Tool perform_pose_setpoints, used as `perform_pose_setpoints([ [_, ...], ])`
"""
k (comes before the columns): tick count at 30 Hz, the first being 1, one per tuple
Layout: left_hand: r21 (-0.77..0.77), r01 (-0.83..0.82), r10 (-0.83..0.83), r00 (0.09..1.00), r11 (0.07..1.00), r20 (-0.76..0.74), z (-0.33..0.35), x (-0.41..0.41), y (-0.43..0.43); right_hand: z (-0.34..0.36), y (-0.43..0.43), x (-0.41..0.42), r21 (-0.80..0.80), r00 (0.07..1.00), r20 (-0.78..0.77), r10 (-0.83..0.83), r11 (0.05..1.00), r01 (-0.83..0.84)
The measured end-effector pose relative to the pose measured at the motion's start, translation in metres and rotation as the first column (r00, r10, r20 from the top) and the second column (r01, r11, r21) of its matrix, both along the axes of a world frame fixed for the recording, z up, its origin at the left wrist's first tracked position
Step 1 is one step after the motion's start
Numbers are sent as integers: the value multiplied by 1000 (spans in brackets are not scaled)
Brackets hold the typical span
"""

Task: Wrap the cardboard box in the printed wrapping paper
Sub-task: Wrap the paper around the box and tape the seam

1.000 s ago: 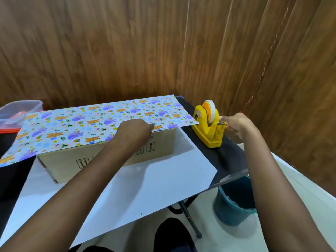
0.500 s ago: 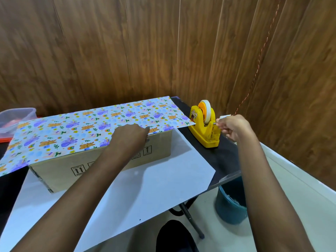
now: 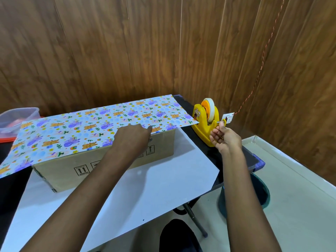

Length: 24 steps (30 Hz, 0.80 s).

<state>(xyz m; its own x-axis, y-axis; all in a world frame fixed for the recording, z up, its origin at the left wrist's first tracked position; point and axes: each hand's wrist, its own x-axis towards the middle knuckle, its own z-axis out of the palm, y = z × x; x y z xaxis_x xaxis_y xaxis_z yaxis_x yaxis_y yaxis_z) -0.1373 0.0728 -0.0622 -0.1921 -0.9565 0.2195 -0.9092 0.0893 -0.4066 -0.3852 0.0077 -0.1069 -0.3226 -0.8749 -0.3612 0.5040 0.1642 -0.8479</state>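
Note:
A long cardboard box [image 3: 112, 160] lies on the white underside of the printed wrapping paper [image 3: 145, 188]. The paper's far half, with bears and purple animals [image 3: 72, 128], is folded over the box's top. My left hand [image 3: 132, 137] rests on that printed edge near the box's front right, fingers pressing it down. At the right, my right hand [image 3: 226, 140] pinches the tape end at the cutter of the yellow tape dispenser [image 3: 201, 122]. Its tape roll [image 3: 210, 108] stands upright.
The black table [image 3: 241, 160] ends just right of the dispenser. A teal bin [image 3: 261, 193] stands on the floor below that corner. A clear plastic container [image 3: 18, 117] sits at the far left. Wooden walls close in behind and to the right.
My right hand has turned palm-in and drawn slightly toward me at the dispenser's cutter. My left hand has stayed on the paper over the box.

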Motion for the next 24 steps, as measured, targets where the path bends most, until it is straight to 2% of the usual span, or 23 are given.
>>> perform_pose_setpoints([
  [7,3,3,-3,1000,1000,-1,0,1,1,5,9,10,-51,936,352,4,999,15],
  [10,14,2,-2,1000,1000,-9,-1,0,2,11,24,29,-88,922,378,77,995,-47],
  [11,17,-3,3,1000,1000,-11,-1,0,1,15,29,39,-110,937,319,139,988,-109],
  [13,19,-5,5,1000,1000,-8,0,0,1,24,39,62,-117,944,19,330,938,-325],
  [15,9,1,-1,1000,1000,8,1,0,1,38,47,87,-24,785,-316,533,822,-569],
  [16,5,6,-6,1000,1000,11,1,1,2,44,49,98,34,695,-414,588,773,-634],
  [17,2,11,-11,1000,1000,13,1,1,2,50,48,107,81,633,-473,613,745,-662],
  [19,-3,20,-20,1000,1000,20,1,1,4,59,43,120,146,568,-537,624,732,-666],
  [24,-31,32,-31,998,999,47,0,1,6,72,36,130,245,506,-585,634,733,-634],
])
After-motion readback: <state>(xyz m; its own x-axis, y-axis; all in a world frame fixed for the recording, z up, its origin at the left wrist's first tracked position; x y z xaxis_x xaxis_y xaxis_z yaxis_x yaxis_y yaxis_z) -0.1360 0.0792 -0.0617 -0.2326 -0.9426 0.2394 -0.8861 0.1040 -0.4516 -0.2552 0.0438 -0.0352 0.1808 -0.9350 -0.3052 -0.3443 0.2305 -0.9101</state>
